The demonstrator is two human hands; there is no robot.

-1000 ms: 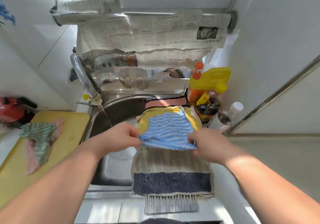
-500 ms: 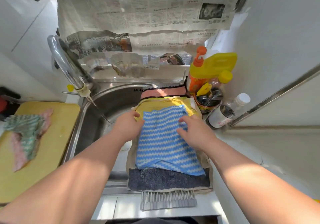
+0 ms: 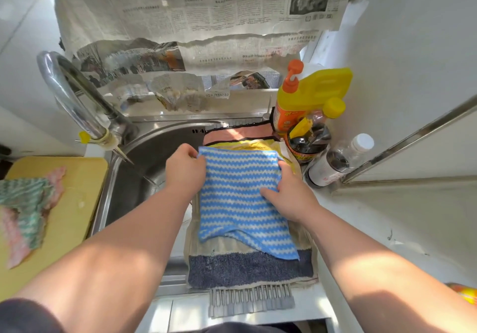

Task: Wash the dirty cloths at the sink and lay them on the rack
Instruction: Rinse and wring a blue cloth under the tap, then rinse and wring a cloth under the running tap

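Observation:
A blue-and-white zigzag cloth [image 3: 241, 198] lies spread over the roll-up rack [image 3: 251, 300] across the right side of the sink [image 3: 144, 167]. Under it lie a beige-and-navy towel [image 3: 247, 270], a yellow cloth [image 3: 255, 144] and a pink cloth [image 3: 232, 134]. My left hand [image 3: 184, 171] pinches the blue cloth's far left corner. My right hand [image 3: 289, 193] holds its right edge, fingers curled at the far right corner. A green-and-pink cloth [image 3: 24, 208] lies crumpled on the yellow cutting board [image 3: 74, 203] at the left.
The chrome tap [image 3: 77, 100] arches over the sink's left side. Yellow and orange detergent bottles [image 3: 307, 95], a dark jar [image 3: 308, 141] and a clear bottle [image 3: 338, 162] crowd the right back corner. Newspaper [image 3: 193, 18] covers the wall behind. White counter runs along the right.
The blue cloth was held up by its near edge one second ago; it now lies flat on the rack, and both hands have moved to its far corners.

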